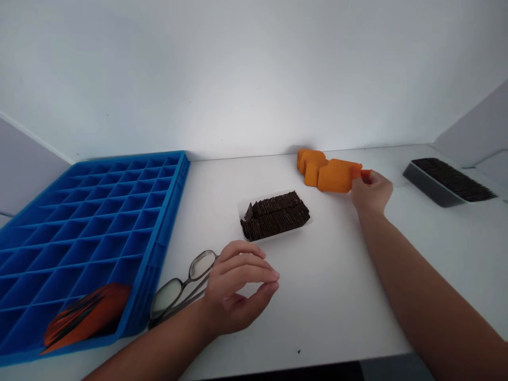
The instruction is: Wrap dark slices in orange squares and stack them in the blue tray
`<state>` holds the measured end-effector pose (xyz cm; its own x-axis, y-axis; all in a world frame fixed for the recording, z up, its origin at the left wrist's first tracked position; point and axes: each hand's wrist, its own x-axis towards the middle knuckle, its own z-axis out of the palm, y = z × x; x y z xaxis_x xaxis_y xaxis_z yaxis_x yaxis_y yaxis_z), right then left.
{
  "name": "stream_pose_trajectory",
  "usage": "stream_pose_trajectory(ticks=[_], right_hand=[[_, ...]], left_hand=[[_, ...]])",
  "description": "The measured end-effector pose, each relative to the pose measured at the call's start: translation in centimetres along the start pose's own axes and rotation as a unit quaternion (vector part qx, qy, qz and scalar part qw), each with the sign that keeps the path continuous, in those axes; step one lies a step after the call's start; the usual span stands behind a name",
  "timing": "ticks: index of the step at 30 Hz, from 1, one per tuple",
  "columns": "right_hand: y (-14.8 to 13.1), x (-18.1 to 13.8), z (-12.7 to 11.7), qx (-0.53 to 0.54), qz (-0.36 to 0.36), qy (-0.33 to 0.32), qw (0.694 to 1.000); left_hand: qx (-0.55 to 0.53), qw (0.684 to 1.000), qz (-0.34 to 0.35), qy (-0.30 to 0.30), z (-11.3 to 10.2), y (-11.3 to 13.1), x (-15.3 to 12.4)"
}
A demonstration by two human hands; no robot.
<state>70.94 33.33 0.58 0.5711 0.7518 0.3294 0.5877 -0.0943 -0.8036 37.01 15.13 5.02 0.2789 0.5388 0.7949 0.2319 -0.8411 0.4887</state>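
R hand (372, 191) pinches orange pcs (335, 177) at right end, prob. for easy reach; L hand (240, 288), fingers half-open & empty, nr dark pcs (275, 217).

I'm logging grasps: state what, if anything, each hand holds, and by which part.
Right hand pinches an orange piece by its right edge; left hand holds nothing visible.

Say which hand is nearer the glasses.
Left. The left hand is just beside the glasses, partly covering them in this view; the right hand is well away, beyond the chip tray, at the orange pieces.
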Motion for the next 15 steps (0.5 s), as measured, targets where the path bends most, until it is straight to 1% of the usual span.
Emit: stream_pose_trajectory(ticks=[4,6,9,11,15], right_hand=[[-0.4,-0.1,-0.2,0.066,-0.060,0.078,0.993],[-0.6,-0.2,-0.4,0.094,-0.086,0.104,0.986],[-1.3,-0.5,-0.5,0.129,-0.104,0.124,0.978],[-2.2,-1.1,-0.6,0.155,-0.110,0.137,0.972],[-5.7,-3.4,-1.0,0.209,-0.130,0.132,0.960]], left_hand=[[0.020,1.000,-0.022,0.010,0.0,0.0,-0.3],[0.029,0.999,-0.032,0.018,0.0,-0.1,-0.4],[0.035,0.999,-0.032,0.021,0.0,-0.2,-0.5],[0.040,0.998,-0.043,0.028,0.1,-0.4,-0.5],[0.035,0.993,-0.100,0.044,0.2,-0.7,-0.8]])
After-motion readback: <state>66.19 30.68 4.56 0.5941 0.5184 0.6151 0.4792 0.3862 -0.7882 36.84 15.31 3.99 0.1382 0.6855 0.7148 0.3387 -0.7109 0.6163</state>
